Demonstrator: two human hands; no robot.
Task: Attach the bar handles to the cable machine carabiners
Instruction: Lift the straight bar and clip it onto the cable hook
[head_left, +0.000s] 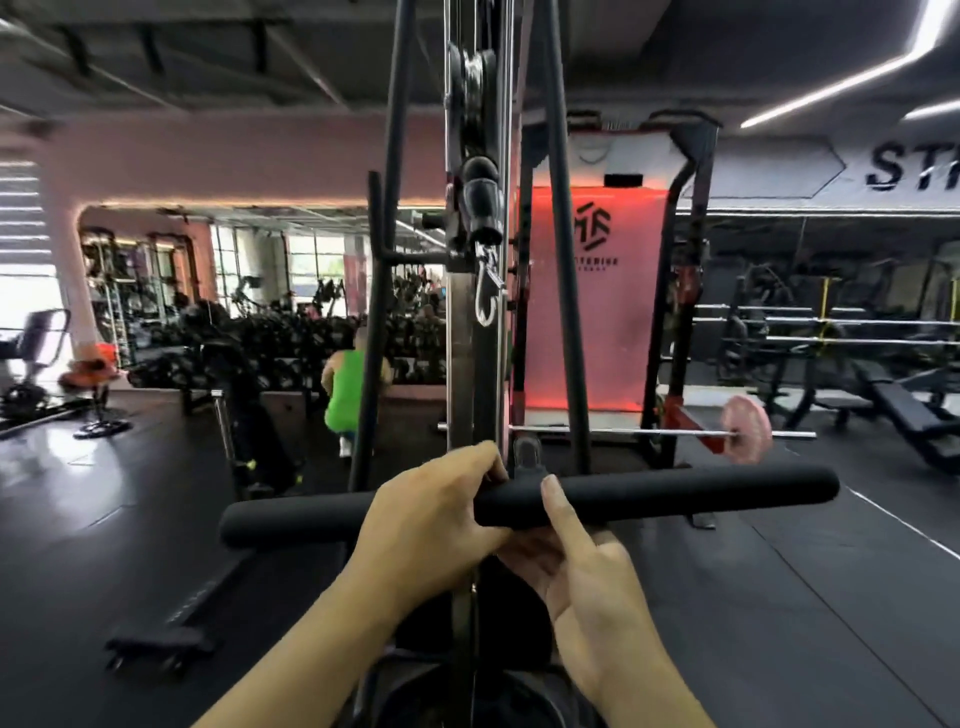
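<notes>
Bar (649, 493) in both hands, level, held in front of the machine's upright (460, 364) and well below the carabiner (485, 291). The left hand (431, 525) wraps the bar near its middle, fingers curled over the top. The right hand (576, 561) cups it from beneath just beside the left, thumb laid up against the foam. Both are closed on the bar. Its centre eye is hidden behind the left hand, so whether it faces upward cannot be told.

The carabiner hangs bare from the black cable stop (480, 208) under the pulley, nothing clipped in it; blur keeps me from telling whether its gate is shut. By my reading the task stands at its first half: this bar is picked up but not yet attached. Left to do: lift the bar to the carabiner, press the gate in, hook the eye, let go. Only one bar and one carabiner show here, so any other handles cannot be judged.

The floor (779, 597) is dark rubber matting with a white line toward the right edge. Around it is a gym: a rack with a barbell (748, 428) behind the machine, a lit red panel (592, 291), benches at right, and a person in green (345, 389) at left with back turned.
</notes>
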